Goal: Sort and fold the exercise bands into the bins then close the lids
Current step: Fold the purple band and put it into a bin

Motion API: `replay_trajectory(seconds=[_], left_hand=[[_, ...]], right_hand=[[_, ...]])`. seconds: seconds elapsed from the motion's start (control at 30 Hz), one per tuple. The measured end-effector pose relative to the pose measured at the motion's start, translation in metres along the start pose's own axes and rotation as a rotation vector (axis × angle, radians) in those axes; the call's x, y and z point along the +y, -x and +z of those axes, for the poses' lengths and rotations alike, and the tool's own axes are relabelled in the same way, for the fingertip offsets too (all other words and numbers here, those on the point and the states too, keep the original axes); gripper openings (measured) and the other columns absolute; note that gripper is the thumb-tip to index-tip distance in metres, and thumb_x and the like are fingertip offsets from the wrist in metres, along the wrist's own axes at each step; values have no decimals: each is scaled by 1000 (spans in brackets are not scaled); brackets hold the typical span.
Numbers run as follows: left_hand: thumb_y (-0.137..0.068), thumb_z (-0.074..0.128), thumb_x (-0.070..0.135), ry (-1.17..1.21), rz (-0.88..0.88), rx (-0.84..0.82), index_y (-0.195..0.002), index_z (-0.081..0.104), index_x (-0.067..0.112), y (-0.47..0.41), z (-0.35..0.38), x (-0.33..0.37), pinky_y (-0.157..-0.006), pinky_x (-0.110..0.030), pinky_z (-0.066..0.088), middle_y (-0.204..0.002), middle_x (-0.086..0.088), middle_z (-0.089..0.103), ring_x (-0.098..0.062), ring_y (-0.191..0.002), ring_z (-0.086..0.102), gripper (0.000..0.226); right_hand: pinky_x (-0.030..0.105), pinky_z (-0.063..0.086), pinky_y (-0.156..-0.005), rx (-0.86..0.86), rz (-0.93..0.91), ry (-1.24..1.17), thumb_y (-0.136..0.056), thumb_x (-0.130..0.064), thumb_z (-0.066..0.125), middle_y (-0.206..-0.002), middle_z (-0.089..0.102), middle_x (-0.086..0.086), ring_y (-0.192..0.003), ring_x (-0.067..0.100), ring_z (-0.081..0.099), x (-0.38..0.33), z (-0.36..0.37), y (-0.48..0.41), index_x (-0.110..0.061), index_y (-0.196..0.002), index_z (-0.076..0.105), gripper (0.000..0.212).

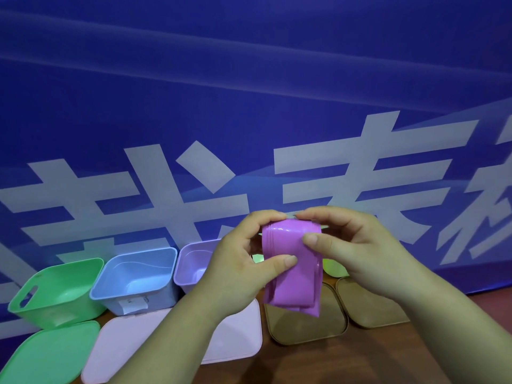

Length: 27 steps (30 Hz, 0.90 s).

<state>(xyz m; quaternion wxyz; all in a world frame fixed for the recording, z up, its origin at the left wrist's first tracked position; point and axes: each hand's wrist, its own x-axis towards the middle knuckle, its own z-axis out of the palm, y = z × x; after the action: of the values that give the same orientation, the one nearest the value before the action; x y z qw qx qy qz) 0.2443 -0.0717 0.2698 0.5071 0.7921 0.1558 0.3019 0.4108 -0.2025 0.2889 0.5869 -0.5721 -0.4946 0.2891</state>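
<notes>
Folding step: pinching the purple band (291, 289) between both hands, raised above the table (346, 361) and in front of the bins; already doubled into several stacked layers, lower end hanging loose.
Left hand (238, 273): curled round the band's left edge, thumb pressing the front face, fingers behind.
Right hand (368, 259): gripping the upper right part, thumb flat on the front, forefinger curled over the top fold.
Doing it well: keep the layer edges flush, smooth out slack with the thumbs before the next fold, and hold firmly, since the glossy, springy strip probably wants to open; fold short enough for the lilac bin, judged the colour match.
Green bin (41, 309): largest in view, far left, tipped toward the camera, open, nothing seen inside.
Blue bin (155, 297): just beside the green one, open, apparently empty, white label on the front wall.
Lilac bin (184, 273): partly hidden by the left hand; visible part empty.
Yellow-green shape (333, 268): behind the right hand, too hidden to call a bin.
Lids: all off, flat on the table: green lid (47, 353), two pink lids (124, 345), two tan lids (304, 325).
</notes>
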Motion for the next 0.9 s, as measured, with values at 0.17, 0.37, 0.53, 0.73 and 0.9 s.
replay_trajectory(seconds=[0.17, 0.37, 0.53, 0.73, 0.9], left_hand=[[-76, 82, 27, 67, -43, -2, -121, 60, 42, -1, 0, -3, -84, -36, 61, -117, 13, 66, -17, -110, 66, 53], [-77, 81, 26, 149, -90, -40, -128, 56, 49, 0, 2, -2, -86, -41, 61, -119, 16, 66, -15, -110, 68, 61], [-78, 81, 0, 213, -125, -96, -140, 41, 53, 1, 3, -2, -84, -51, 61, -131, 24, 55, -25, -109, 70, 90], [-84, 74, -5, 172, -99, -19, -134, 45, 54, 2, 5, 0, -78, -43, 63, -121, 31, 56, -21, -102, 71, 83], [-84, 73, -6, 135, -85, -1, -131, 48, 51, 0, 3, 2, -82, -40, 63, -110, 29, 64, -17, -100, 70, 77]], right_hand=[[39, 59, -87, -76, -109, 67, -78, -5, 77, -123, 67, -1, -115, 22, 64, 6, -3, 3, -21, -111, 75, 37], [38, 57, -90, -24, -110, 66, -77, 3, 77, -116, 71, -1, -109, 22, 67, 8, -4, 1, -19, -107, 76, 36], [34, 59, -85, 64, -68, 47, -77, 2, 77, -107, 74, -1, -99, 20, 70, 6, -4, -2, -29, -102, 76, 39], [24, 57, -74, 105, -12, -125, -76, 4, 75, -100, 76, 4, -89, 17, 71, 4, 2, -2, -18, -102, 75, 34], [29, 59, -81, 99, 27, -126, -74, -8, 75, -105, 74, 6, -97, 30, 67, 5, 5, -2, -19, -105, 74, 33]])
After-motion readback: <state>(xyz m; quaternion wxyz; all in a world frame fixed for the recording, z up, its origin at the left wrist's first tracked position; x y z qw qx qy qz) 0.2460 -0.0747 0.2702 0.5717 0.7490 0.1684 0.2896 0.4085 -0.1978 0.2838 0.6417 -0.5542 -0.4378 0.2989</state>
